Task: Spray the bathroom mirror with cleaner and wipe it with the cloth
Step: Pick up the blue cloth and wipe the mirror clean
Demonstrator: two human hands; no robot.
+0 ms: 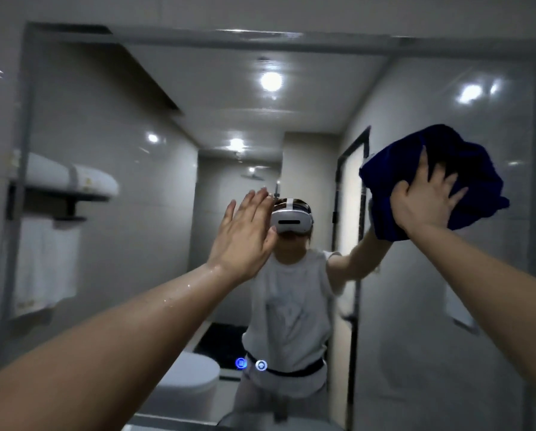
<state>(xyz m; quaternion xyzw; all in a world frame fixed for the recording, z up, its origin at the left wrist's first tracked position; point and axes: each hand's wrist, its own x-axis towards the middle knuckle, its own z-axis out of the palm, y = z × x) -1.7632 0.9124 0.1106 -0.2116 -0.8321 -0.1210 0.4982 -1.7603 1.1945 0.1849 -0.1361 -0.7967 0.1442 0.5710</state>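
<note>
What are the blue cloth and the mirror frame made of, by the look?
Blue cloth: soft, thick fabric, likely microfibre or terry; it bunches in deep folds under the right hand and looks matte. Mirror frame: smooth grey strip, painted metal or plastic; motion blur leaves that open.

Cloth (459, 169) hides mirror (416, 104) (partly)

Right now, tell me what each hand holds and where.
Right hand presses the bunched blue cloth against the mirror, palm on its middle. Left hand holds nothing.

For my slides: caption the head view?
Right hand presses crumpled dark blue cloth on bathroom mirror; open left hand raised.
</note>
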